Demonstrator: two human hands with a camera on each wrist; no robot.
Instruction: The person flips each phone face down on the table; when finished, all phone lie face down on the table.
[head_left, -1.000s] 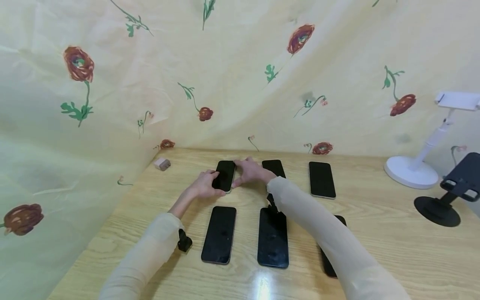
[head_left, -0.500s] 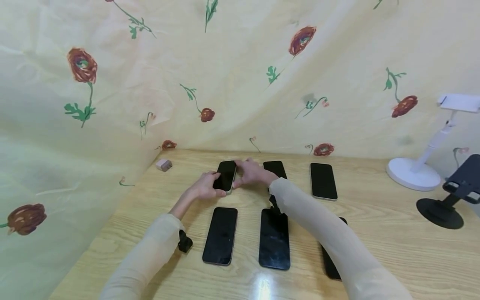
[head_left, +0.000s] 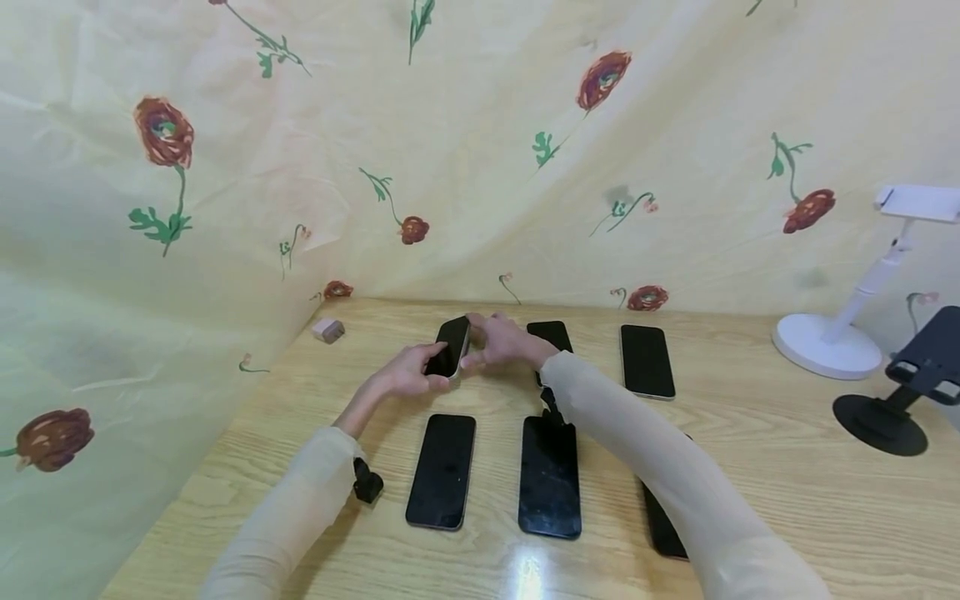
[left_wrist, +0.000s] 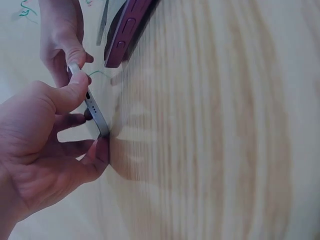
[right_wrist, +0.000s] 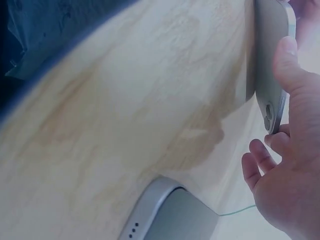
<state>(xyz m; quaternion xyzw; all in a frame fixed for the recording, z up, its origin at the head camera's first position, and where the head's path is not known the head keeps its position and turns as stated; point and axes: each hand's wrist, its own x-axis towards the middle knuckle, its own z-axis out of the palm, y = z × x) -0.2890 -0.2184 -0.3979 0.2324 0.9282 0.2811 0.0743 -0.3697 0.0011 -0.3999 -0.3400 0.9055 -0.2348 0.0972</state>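
Observation:
Both hands hold one smartphone (head_left: pixel 448 348) at the far left of the wooden table, its black screen up and tilted, with the right edge raised. My left hand (head_left: pixel 405 372) grips its lower left part between thumb and fingers. The phone's silver bottom edge (left_wrist: pixel 96 114) with its port shows in the left wrist view. At the right side, my right hand (head_left: pixel 504 342) pinches the raised edge near the top corner. In the right wrist view the phone's pale back (right_wrist: pixel 271 55) and camera lenses (right_wrist: pixel 268 114) face the camera, above the table top.
More phones lie flat: one at front left (head_left: pixel 442 472), one at front middle (head_left: pixel 550 479), others behind and right, partly under the right sleeve (head_left: pixel 637 442). A small charger block (head_left: pixel 327 330) sits left. A white stand (head_left: pixel 828 343) and a black stand (head_left: pixel 881 425) stand right. Floral cloth (head_left: pixel 465 150) hangs behind.
The phone between the hands lay flat; now its right edge is lifted and it tilts toward the left. Both hands stay on it. The other phones have not moved.

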